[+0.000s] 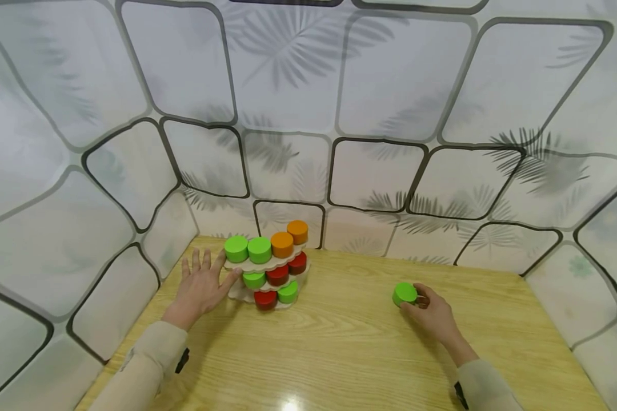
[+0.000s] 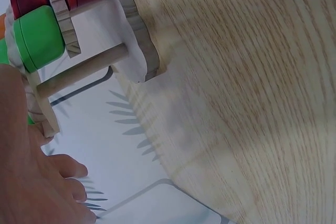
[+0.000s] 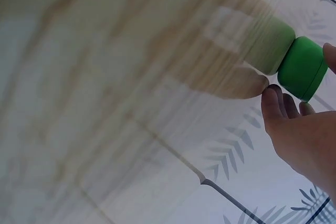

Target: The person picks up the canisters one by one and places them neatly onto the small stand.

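The right hand has its thumb and fingers curled round a green block, which stands on the wooden table just at the hand's 10 o'clock; in the right wrist view the same block sits on the tabletop with a fingertip at its lower edge and its reflection beside it. The left hand lies flat on the table with fingers straight and spread, its thumb touching the left side of a small tiered rack at the hand's 3 o'clock. That rack is well apart from the green block, at about its 9 o'clock, with bare table between them. The rack's top shelf carries two green blocks and two orange blocks; the shelves below hold red blocks and more green ones, and the left wrist view shows a wooden post between scalloped shelves, close to the hand. Patterned screen walls with grey leaf prints and dark rounded panels stand behind the table from 9 o'clock round to 3 o'clock.
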Tool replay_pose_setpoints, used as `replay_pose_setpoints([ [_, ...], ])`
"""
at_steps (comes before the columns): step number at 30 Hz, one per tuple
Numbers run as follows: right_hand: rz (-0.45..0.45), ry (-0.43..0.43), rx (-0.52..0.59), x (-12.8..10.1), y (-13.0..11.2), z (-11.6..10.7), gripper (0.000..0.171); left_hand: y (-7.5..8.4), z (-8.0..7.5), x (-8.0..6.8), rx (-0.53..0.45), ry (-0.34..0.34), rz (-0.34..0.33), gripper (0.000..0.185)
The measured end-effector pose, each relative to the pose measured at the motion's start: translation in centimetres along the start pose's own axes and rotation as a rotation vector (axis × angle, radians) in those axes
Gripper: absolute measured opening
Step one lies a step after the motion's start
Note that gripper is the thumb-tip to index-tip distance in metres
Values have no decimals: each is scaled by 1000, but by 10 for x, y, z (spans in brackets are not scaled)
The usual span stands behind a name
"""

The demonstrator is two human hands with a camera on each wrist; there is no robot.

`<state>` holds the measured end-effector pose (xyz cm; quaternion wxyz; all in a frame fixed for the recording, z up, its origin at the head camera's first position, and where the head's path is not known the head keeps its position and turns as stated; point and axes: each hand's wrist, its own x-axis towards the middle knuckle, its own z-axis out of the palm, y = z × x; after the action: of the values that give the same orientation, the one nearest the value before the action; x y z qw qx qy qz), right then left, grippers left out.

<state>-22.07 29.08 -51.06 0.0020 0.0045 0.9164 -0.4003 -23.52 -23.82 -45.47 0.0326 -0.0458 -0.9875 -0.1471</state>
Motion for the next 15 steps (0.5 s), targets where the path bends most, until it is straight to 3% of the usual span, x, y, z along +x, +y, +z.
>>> replay_pose_setpoints([
  [15,2,29,-7,8,0,7,72,0,0,0,5,4,0,84],
])
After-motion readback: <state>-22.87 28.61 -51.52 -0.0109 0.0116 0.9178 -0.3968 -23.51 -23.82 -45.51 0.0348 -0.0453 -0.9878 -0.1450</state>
